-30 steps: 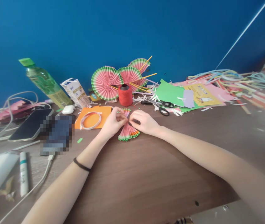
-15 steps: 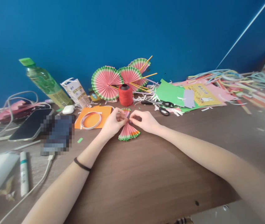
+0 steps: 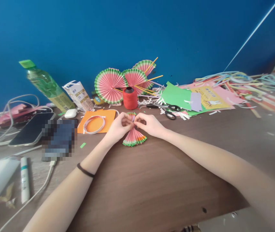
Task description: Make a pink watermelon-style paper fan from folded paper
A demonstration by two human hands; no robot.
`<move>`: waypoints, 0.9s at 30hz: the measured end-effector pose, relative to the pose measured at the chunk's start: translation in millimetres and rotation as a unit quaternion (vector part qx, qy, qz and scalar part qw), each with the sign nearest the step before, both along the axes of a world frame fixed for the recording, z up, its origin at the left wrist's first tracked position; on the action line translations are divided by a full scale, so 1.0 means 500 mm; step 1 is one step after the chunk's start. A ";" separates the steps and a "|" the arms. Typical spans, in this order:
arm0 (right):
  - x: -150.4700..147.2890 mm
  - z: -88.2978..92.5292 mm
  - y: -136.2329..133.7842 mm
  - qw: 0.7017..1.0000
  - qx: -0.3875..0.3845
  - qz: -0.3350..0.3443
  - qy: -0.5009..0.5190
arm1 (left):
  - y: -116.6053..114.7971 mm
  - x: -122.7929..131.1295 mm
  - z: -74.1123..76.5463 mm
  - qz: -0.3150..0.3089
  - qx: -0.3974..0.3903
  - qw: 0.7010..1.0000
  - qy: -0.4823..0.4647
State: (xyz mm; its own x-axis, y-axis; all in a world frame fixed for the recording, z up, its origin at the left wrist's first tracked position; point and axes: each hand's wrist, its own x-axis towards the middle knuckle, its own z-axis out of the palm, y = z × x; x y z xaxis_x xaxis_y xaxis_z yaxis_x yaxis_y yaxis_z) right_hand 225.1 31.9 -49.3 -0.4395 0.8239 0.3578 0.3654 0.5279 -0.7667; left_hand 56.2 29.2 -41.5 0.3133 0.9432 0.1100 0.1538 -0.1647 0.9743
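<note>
A pleated paper fan, pink with green edges, is pinched at its middle so that both ends flare out like a bow. My left hand grips the waist from the left, thumb and fingertips pressed together. From the other side my right hand pinches the same spot, its fingertips meeting those of the left. Whatever lies right at the fingertips is too small to make out. Just beyond the hands stands a spool of red thread.
Finished round paper fans lean against the blue wall. Scissors, green paper and paper scraps lie right of the spool. Left are a tape roll on orange paper, phones, a milk carton, a bottle and a marker.
The near end of the paper fan has spread slightly wider to the right. Both hands stay almost in place, with small shifts of the fingertips at the waist.
</note>
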 end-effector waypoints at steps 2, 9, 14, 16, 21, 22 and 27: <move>0.000 -0.001 0.000 1.000 0.002 -0.004 0.000 | 0.000 0.000 -0.001 -0.003 -0.002 1.000 -0.002; 0.001 -0.004 0.005 1.000 0.000 -0.011 0.017 | -0.003 -0.001 0.001 -0.015 0.007 1.000 0.010; 0.002 -0.008 0.010 0.999 -0.027 -0.017 0.040 | -0.006 0.001 0.003 -0.016 0.007 1.000 0.013; 0.002 -0.009 0.011 0.999 -0.030 -0.014 0.042 | -0.008 0.004 0.003 -0.011 0.007 1.000 0.017; 0.001 -0.007 0.010 0.998 -0.035 -0.018 0.040 | -0.009 0.009 0.002 0.001 0.012 1.000 0.019; 0.000 -0.006 0.010 0.998 -0.035 -0.020 0.040 | -0.009 0.010 0.002 0.000 0.015 1.000 0.017; 0.001 -0.009 0.012 0.998 -0.039 -0.019 0.045 | -0.009 0.009 0.001 0.001 0.017 1.000 0.007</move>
